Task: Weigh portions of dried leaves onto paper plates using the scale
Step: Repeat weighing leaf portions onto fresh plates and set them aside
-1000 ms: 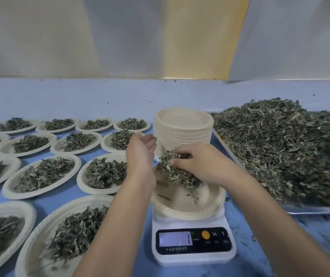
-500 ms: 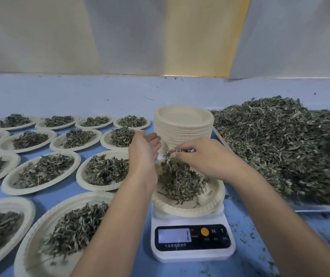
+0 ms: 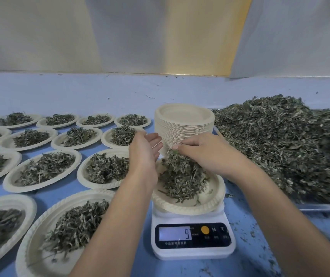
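A white digital scale [image 3: 193, 236] stands on the blue table, its display showing a 9. On it rests a paper plate [image 3: 210, 202] holding a mound of dried leaves [image 3: 182, 178]. My right hand [image 3: 204, 150] hovers over the mound's far side, fingertips pinching a few leaves at its top. My left hand [image 3: 144, 150] stands open at the plate's left rim, palm facing right, holding nothing. A tall stack of empty paper plates [image 3: 184, 122] sits just behind the scale.
A large heap of loose dried leaves [image 3: 292, 144] fills a metal tray [image 3: 323, 206] on the right. Several filled paper plates [image 3: 44, 168] cover the table to the left in rows. A pale wall runs along the back.
The handful my right hand carried has dropped onto the plate, forming a mound. My left hand's fingers have spread a little. The scale now reads 9.
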### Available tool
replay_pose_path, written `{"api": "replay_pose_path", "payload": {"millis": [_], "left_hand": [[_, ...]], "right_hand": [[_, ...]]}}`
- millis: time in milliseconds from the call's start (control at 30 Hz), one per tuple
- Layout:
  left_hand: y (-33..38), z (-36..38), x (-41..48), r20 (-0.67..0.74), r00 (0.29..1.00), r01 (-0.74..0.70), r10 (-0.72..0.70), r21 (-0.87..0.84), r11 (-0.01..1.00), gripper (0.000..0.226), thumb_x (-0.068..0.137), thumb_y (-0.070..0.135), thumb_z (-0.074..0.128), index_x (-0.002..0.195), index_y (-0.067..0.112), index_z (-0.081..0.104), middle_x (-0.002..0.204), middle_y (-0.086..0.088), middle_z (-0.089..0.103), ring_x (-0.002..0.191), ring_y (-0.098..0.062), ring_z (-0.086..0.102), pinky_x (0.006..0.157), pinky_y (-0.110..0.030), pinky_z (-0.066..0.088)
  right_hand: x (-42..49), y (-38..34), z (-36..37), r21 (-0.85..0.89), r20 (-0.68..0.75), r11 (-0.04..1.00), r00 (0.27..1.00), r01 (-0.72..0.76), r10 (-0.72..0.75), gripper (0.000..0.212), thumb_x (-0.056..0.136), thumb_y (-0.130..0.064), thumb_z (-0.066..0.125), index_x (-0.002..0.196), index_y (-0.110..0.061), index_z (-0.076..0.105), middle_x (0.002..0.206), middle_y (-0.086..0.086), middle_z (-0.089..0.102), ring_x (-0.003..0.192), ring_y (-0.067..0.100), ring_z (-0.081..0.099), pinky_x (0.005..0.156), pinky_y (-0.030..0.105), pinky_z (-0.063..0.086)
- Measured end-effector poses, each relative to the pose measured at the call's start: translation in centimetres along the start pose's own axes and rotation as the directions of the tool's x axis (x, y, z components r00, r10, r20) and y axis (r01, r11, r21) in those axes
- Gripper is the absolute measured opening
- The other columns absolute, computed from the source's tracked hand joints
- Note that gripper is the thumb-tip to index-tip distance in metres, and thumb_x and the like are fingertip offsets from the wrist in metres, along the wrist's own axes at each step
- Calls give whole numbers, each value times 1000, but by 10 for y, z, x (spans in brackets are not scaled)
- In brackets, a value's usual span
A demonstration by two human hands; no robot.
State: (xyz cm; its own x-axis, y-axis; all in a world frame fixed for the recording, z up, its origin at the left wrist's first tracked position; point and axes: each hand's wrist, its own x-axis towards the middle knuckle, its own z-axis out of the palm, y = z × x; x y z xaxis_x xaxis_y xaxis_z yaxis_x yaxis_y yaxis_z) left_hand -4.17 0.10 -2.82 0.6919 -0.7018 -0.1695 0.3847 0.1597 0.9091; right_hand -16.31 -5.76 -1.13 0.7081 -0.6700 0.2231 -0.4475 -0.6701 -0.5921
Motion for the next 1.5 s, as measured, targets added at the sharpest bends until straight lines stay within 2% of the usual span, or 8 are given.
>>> {"api": "replay_pose_path", "payload": {"millis": [267, 367, 433, 500, 667, 867, 1000, 1500], "left_hand": [[-1, -4, 2, -3, 1000, 1, -2, -26, 1000, 38, 101, 27, 31, 103, 9, 63, 108, -6, 68, 95, -14, 65, 95, -31, 45], [0, -4, 3, 1, 1000, 11, -11, -38, 999, 39, 101, 27, 30, 101, 9, 64, 105, -5, 69, 94, -14, 66, 92, -29, 46], [2, -3, 2, 10, 1000, 23, -22, -56, 998, 39, 100, 27, 31, 97, 9, 65, 101, -5, 69, 92, -14, 66, 87, -28, 48], [3, -1, 0, 34, 999, 43, -41, -80, 996, 39, 101, 27, 31, 92, 9, 64, 94, -4, 69, 86, -13, 64, 82, -26, 48], [10, 8, -7, 135, 985, 129, -104, -189, 973, 38, 101, 29, 35, 93, 5, 63, 88, -8, 64, 81, -18, 58, 84, -33, 49], [12, 22, -18, 269, 954, 199, -131, -240, 950, 40, 100, 36, 38, 113, 6, 61, 82, -7, 65, 62, -17, 62, 50, -21, 52], [4, 28, -21, 209, 975, 127, -71, -268, 955, 32, 100, 27, 43, 81, 7, 59, 54, -2, 66, 49, -10, 65, 49, -19, 53], [2, 22, -15, 218, 976, 43, 20, -280, 959, 31, 102, 14, 37, 82, 4, 58, 53, -3, 66, 47, -11, 64, 57, -27, 56]], "right_hand": [[0, -2, -3, 186, -101, 982, 993, -34, 53, 42, 95, -34, 55, 93, 7, 63, 69, 17, 47, 63, 16, 55, 68, 44, 59], [1, -2, -2, 134, -192, 990, 981, 33, -7, 41, 95, -35, 53, 82, 3, 62, 61, 10, 42, 54, 13, 49, 74, 43, 56], [1, -3, 0, 76, -256, 993, 964, 86, -64, 43, 96, -35, 52, 69, -1, 52, 55, 3, 38, 52, 11, 38, 57, 22, 41], [1, -3, 2, 54, -299, 990, 948, 127, -106, 42, 96, -34, 52, 65, -6, 49, 55, -1, 39, 50, 8, 34, 51, 21, 27], [1, -7, 7, 33, -399, 982, 903, 188, -160, 21, 96, -31, 53, 92, -21, 70, 86, -3, 61, 75, 5, 50, 70, 8, 33], [0, -14, 15, -23, -395, 976, 895, 215, -206, 18, 94, -24, 58, 103, -18, 73, 94, 4, 63, 83, 10, 53, 69, 11, 33], [1, -15, 23, -65, -352, 978, 912, 200, -210, 18, 93, -18, 55, 99, -16, 73, 87, 5, 56, 76, 15, 51, 62, 13, 33], [1, -16, 21, 111, -381, 974, 914, 197, -141, 26, 91, -19, 62, 116, -20, 69, 100, 3, 60, 92, 11, 56, 78, 12, 40]]}}
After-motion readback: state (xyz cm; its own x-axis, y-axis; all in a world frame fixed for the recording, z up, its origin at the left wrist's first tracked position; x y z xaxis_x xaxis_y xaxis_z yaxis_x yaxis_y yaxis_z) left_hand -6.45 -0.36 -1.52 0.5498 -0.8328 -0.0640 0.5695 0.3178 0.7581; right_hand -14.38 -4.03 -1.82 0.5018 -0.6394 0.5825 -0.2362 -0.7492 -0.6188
